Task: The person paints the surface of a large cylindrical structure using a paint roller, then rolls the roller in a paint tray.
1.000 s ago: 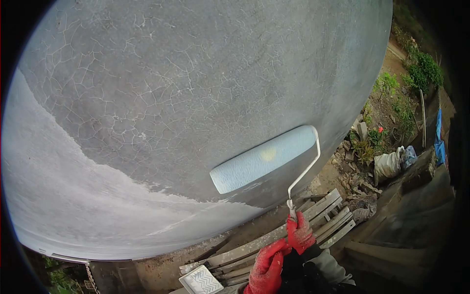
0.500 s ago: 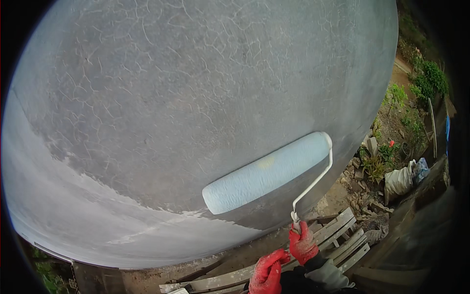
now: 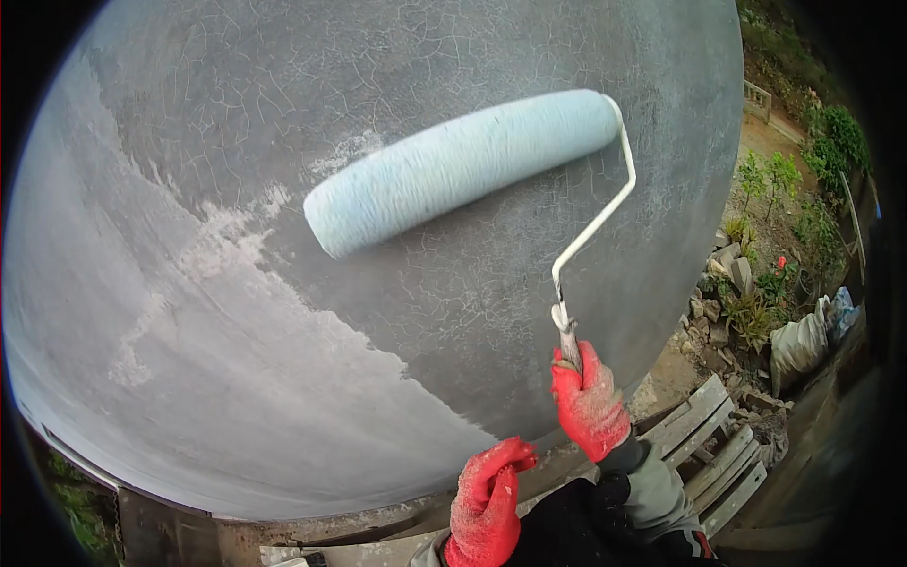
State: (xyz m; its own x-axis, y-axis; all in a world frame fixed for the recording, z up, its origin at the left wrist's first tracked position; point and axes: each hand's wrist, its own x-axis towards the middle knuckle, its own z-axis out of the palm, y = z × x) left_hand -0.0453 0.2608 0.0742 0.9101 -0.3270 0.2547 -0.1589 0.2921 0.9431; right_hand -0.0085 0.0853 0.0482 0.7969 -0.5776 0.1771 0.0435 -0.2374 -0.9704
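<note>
My right hand (image 3: 590, 402), in a red glove dusted with pale grey, is closed around the handle of a paint roller (image 3: 463, 170). The roller's long, pale blue sleeve lies tilted against the wall, its right end higher, on a bent white frame. Under it the grey wall (image 3: 283, 94) is darker and crossed by fine pale crack lines; a lighter grey area with a ragged edge spreads at the lower left. Lower down, my left hand (image 3: 487, 506), also red-gloved, has its fingers curled together beside the wall, apart from the roller, with nothing visible in them.
Paint-spattered wooden planks (image 3: 699, 416) lie below to the right of my arms. Beyond the wall's right edge, far below, are broken stones (image 3: 709, 312), a pale sack (image 3: 798, 354) and green plants (image 3: 836, 142). A ledge (image 3: 283, 534) runs along the wall's foot.
The roller has moved up and somewhat left along the wall. My right hand has risen with it. My left hand has shifted up and left, farther from the right one.
</note>
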